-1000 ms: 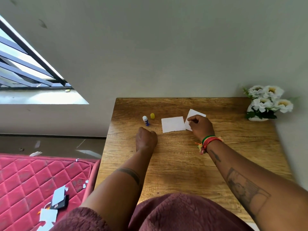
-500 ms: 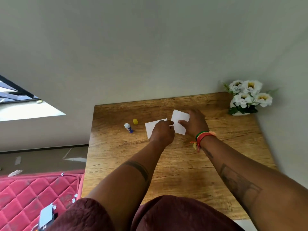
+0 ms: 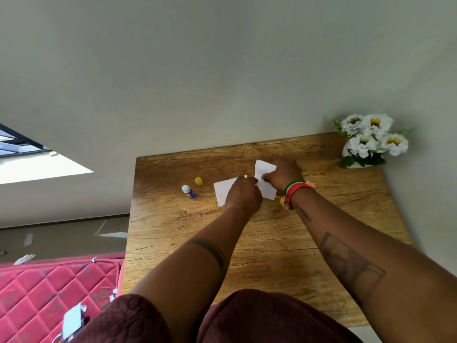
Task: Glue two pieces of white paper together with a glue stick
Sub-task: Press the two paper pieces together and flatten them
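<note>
On the wooden table (image 3: 321, 243), the uncapped glue stick (image 3: 189, 191) lies tip toward the far-left.

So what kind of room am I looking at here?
Most likely a room in a home, not a workshop: a small wooden table pushed against a plain wall, a pot of white flowers in its corner, and a red quilted mattress on the floor beside it.
</note>
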A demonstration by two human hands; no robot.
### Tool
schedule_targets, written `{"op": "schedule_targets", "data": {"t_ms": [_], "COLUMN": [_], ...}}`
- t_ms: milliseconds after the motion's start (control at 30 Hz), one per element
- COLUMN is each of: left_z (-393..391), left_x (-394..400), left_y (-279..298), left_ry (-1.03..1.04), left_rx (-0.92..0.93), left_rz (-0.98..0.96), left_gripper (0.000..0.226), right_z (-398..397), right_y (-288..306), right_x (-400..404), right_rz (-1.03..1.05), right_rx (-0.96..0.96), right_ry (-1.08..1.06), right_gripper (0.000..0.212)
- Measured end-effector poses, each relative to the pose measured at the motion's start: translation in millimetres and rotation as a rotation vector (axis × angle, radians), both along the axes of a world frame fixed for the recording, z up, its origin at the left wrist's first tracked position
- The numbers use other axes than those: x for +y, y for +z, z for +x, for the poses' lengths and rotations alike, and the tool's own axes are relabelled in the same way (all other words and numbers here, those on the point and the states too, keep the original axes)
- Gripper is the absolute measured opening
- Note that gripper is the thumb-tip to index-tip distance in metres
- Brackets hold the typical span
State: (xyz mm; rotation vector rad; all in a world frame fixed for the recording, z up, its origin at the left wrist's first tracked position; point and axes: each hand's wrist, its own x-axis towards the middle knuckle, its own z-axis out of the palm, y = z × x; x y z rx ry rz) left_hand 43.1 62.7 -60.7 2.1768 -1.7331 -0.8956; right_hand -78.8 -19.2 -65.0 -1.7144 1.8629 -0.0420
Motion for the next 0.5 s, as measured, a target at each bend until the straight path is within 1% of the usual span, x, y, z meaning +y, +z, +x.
{"op": "schedule_targets", "data": {"t_ms": [67,133,200,267,333,400,433,467,500], "left_z": [0,1,3,6,9,13,16,20,25], "left_x": [0,2,4,6,8,8,10,11,13], "left_y": [2,4,7,10,13,16,17,17,16], "left_ry": [0.004,0.050,0.176,0.333,0.504,0.691,0.758,0.787,0.790], "left_rx": [0.002,0.041,0.115,0.205,0.352,0.574,0.649,0.669,0.637], "left_rz": [0.011,-0.010,-0.064,-0.065,-0.020,0.027,0.039,0.042,0.038], "left_gripper": [0.041,0.037,0.030,0.026,0.028,0.028,0.027,0.026,0.025], "right_z": [-2,-8,-15,-21,-21,-15,-9,-3,3], "right_y": [3,6,12,17,24,28,29,29,28], "right_x": [0,1,3,5,11,19,23,28,32], "right_rz": [0.031,0.034,0.006,0.025,0.100,0.188,0.224,0.254,0.275], "right_rx": [-0.127,-0.250,-0.356,-0.497,-0.595,-0.630,-0.667,-0.712,-0.750], "right_ry": [-0.114,-0.202,-0.312,-0.415,-0.449,-0.434,-0.440,-0.453,-0.465], "right_gripper": [0.047,0.042,0.039,0.036,0.029,0.024,0.023,0.021,0.019]}}
